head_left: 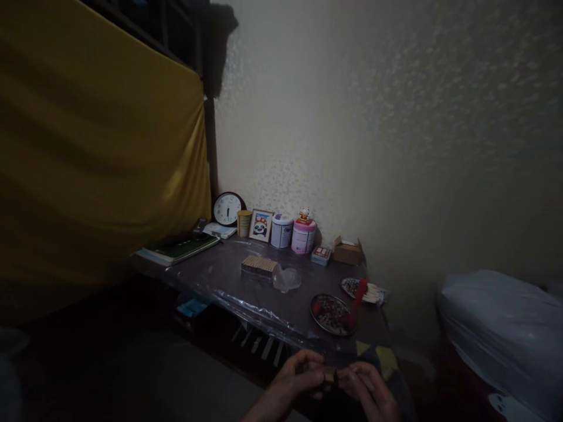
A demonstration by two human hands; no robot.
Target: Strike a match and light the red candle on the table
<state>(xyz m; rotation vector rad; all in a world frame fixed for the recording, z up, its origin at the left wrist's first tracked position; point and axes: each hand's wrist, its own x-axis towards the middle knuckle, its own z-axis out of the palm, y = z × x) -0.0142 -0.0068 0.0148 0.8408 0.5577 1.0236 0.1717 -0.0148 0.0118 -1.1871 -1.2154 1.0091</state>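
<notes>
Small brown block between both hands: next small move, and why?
Probably lift it higher into view before working it further. Left hand and right hand pinch the small brown block at the frame's bottom edge, in dim light, short of the plastic-covered dark table, so details can't be made out.

Small block (329, 374): brownish, box-like, about fingertip-sized, seen low in the frame just in front of the table's near edge. Held off any surface, pinched between the fingertips of the left hand (295, 378) and the right hand (368, 387), which meet around it from either side. Long axis roughly level. Only its upper face shows; the rest is covered by fingers. Lighting is dim, so material is uncertain, possibly wood or card.
</notes>
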